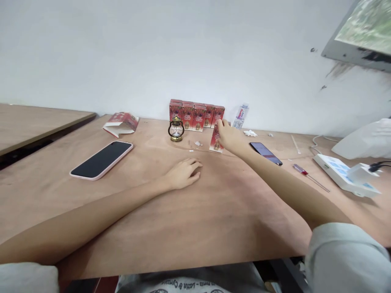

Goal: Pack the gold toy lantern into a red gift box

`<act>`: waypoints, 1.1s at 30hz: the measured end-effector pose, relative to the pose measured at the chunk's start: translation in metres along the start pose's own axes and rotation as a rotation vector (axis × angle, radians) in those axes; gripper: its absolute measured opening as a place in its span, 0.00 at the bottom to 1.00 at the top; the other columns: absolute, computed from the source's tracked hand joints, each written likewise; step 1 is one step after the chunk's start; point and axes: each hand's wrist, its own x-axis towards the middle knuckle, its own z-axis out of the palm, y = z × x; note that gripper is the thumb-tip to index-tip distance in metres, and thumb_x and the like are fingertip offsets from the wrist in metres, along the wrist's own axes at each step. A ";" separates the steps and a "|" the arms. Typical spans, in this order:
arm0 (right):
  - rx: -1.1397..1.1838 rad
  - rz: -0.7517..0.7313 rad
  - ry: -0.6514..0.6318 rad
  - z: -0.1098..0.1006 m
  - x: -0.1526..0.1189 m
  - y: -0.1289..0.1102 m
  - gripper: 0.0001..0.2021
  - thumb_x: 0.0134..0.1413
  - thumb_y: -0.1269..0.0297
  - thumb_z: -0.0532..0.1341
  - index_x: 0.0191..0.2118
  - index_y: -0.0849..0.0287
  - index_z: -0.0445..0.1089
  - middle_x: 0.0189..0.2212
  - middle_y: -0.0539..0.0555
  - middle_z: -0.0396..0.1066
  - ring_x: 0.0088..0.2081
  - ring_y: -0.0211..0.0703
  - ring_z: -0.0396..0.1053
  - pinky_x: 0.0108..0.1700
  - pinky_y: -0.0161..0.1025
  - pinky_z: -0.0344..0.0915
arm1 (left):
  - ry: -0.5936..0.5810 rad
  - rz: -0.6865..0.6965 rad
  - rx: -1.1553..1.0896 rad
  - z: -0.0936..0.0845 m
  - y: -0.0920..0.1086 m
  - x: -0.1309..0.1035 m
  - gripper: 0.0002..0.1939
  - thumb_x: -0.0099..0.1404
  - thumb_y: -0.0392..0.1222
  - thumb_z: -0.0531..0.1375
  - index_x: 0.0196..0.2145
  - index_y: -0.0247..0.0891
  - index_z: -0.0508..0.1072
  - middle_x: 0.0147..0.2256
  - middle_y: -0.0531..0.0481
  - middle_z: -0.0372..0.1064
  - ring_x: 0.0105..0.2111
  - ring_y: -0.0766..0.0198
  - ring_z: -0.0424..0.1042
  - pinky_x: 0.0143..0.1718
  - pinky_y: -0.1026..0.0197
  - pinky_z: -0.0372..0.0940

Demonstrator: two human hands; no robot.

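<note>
My right hand (227, 135) is closed on a small red box (216, 140), near the right end of a row of similar red boxes (199, 117) that stand against the wall. My left hand (183, 174) rests on the wooden table (189, 219), its fingers a little apart and nothing in them. Beyond it, a small brass lantern (176, 130) stands upright in front of the row. Tiny white bits (198, 143) lie between the lantern and the held box.
On the left lie a pink-edged phone (102, 160) and an opened red-and-white carton (122, 123). To the right are a clear plastic package (241, 116), a dark phone (265, 153), a screwdriver (310, 177) and a white power strip (345, 175) with a cable.
</note>
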 end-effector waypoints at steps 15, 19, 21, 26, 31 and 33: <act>0.250 0.068 0.028 0.070 0.117 0.024 0.37 0.45 0.86 0.50 0.65 0.70 0.49 0.67 0.75 0.46 0.59 0.58 0.64 0.56 0.56 0.65 | 0.011 -0.006 0.037 0.001 0.004 -0.002 0.16 0.69 0.39 0.51 0.51 0.34 0.70 0.54 0.38 0.68 0.55 0.51 0.69 0.57 0.49 0.64; 0.230 0.081 0.106 0.079 0.112 0.016 0.38 0.48 0.86 0.48 0.67 0.68 0.48 0.70 0.72 0.39 0.66 0.61 0.54 0.63 0.63 0.54 | 0.022 -0.004 0.031 0.002 0.003 -0.002 0.15 0.68 0.39 0.52 0.50 0.35 0.70 0.53 0.38 0.68 0.55 0.51 0.69 0.58 0.49 0.64; 0.216 0.039 0.224 0.084 0.100 0.009 0.34 0.54 0.80 0.49 0.68 0.67 0.46 0.71 0.69 0.36 0.71 0.58 0.42 0.68 0.63 0.44 | 0.026 -0.003 0.014 0.002 0.003 -0.002 0.15 0.68 0.39 0.52 0.50 0.35 0.70 0.53 0.38 0.68 0.55 0.50 0.69 0.58 0.48 0.64; 0.604 -0.084 0.330 0.096 0.073 -0.027 0.26 0.65 0.61 0.49 0.66 0.62 0.50 0.69 0.65 0.47 0.70 0.47 0.47 0.70 0.50 0.47 | 0.040 0.007 -0.006 0.003 0.002 -0.002 0.15 0.67 0.39 0.51 0.49 0.34 0.70 0.52 0.36 0.69 0.53 0.49 0.71 0.56 0.46 0.66; 1.011 -0.239 0.138 0.100 0.083 -0.079 0.38 0.55 0.48 0.62 0.66 0.58 0.50 0.68 0.63 0.51 0.67 0.51 0.55 0.67 0.48 0.54 | 0.042 0.017 0.028 0.006 0.000 -0.002 0.16 0.67 0.38 0.51 0.49 0.33 0.70 0.52 0.36 0.68 0.53 0.49 0.71 0.56 0.47 0.66; 1.054 -0.252 0.119 0.099 0.088 -0.095 0.37 0.52 0.51 0.64 0.64 0.57 0.52 0.66 0.61 0.54 0.66 0.50 0.56 0.67 0.48 0.54 | 0.040 0.017 0.037 0.006 0.000 -0.001 0.15 0.67 0.38 0.52 0.49 0.33 0.71 0.52 0.36 0.69 0.53 0.49 0.70 0.56 0.46 0.66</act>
